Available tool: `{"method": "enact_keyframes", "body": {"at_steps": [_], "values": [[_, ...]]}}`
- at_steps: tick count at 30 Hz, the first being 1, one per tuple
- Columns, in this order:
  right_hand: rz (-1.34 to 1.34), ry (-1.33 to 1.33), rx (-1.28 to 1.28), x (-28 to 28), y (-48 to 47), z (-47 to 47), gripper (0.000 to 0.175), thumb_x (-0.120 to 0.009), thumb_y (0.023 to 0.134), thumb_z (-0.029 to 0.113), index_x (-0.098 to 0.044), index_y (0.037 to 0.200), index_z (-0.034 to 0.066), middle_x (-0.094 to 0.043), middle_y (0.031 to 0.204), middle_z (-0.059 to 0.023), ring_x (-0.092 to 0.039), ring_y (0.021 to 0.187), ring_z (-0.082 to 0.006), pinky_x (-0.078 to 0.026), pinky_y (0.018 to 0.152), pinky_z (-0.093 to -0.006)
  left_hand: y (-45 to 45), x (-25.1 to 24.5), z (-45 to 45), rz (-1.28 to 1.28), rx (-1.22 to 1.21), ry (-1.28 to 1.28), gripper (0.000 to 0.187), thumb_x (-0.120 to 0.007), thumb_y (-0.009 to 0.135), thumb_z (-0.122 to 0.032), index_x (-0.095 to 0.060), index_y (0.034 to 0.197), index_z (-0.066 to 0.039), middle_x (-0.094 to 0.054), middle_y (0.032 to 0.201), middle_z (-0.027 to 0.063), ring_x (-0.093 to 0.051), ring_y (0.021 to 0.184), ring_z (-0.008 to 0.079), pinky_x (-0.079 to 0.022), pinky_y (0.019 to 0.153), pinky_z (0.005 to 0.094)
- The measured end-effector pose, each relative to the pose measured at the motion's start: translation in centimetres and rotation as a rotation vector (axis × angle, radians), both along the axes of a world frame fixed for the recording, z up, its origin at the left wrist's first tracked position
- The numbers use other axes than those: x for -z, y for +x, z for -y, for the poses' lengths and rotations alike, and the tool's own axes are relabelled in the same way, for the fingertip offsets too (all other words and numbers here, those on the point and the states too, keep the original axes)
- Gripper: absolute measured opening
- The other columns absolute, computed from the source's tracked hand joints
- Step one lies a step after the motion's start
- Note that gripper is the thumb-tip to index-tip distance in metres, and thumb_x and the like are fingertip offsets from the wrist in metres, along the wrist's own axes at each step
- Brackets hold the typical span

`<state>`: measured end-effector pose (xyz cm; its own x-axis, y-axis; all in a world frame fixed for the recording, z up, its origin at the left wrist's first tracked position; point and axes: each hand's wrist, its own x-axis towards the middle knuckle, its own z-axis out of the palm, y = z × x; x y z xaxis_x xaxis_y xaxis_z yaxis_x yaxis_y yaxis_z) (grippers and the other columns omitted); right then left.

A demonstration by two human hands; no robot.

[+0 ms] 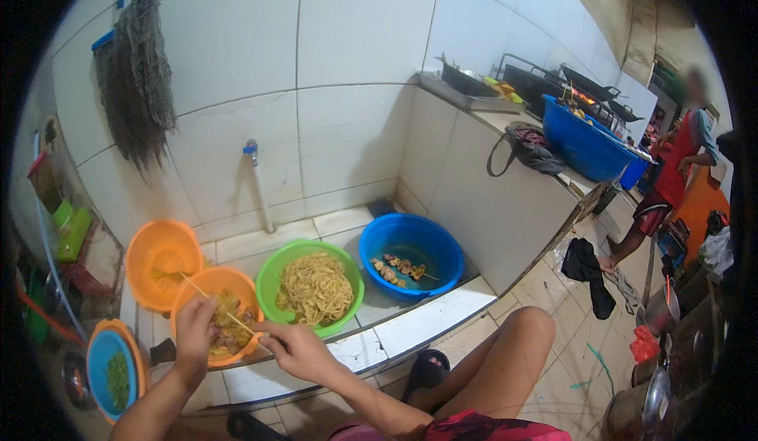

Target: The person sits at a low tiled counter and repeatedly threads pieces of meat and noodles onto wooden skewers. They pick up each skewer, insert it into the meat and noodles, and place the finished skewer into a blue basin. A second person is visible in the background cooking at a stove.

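My left hand [194, 322] is over the near orange basin [251, 316], its fingers closed at a thin wooden skewer [241, 322]. My right hand [298, 347] pinches the skewer's lower right end near that basin's rim. Yellowish and brown pieces of food, seemingly meat [228, 337], lie in the basin; my left fingers hide part of them and of the skewer. Behind it, another orange basin [160, 236] holds a bundle of thin sticks [169, 272]. To the right, a green basin [266, 281] contains pale noodle-like strands [317, 287]. Several loaded skewers [400, 266] lie inside a blue basin [438, 236].
A low tiled ledge [355, 349] edges the washing area, below a wall tap [251, 148]. Chopped greens [118, 379] fill a blue bowl [98, 346] at lower left. A large blue tub [583, 145] stands on the counter near a lit grill. Further right, a person [675, 162] stands.
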<state>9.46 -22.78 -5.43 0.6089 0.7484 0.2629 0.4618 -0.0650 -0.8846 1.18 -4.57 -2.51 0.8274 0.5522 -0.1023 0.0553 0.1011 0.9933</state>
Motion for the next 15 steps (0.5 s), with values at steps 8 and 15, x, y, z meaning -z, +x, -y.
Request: {"method": "enact_keyframes", "body": {"at_steps": [8, 15], "values": [[0.023, 0.09, 0.011, 0.8, -0.1, -0.3, 0.028, -0.056, 0.089, 0.012, -0.062, 0.115, 0.008, -0.053, 0.06, -0.0168, -0.055, 0.053, -0.0274, -0.043, 0.055, -0.0365, -0.2, -0.1, 0.4, -0.029, 0.043, -0.019, 0.017, -0.053, 0.095, -0.023, -0.052, 0.086, -0.009, -0.054, 0.081, 0.0001, -0.051, 0.07, 0.0071, -0.043, 0.061, 0.0222], [0.038, 0.043, 0.015, 2.1, 0.1, -0.8, 0.031, -0.056, 0.086, 0.008, -0.061, 0.116, 0.0067, -0.057, 0.065, -0.0188, -0.058, 0.059, -0.0331, -0.044, 0.057, -0.0397, -0.5, 1.6, -0.2, -0.049, 0.002, 0.072, 0.011, -0.055, 0.093, -0.02, -0.055, 0.092, -0.009, -0.056, 0.088, 0.0007, -0.054, 0.08, 0.0077, -0.044, 0.063, 0.0225]]}}
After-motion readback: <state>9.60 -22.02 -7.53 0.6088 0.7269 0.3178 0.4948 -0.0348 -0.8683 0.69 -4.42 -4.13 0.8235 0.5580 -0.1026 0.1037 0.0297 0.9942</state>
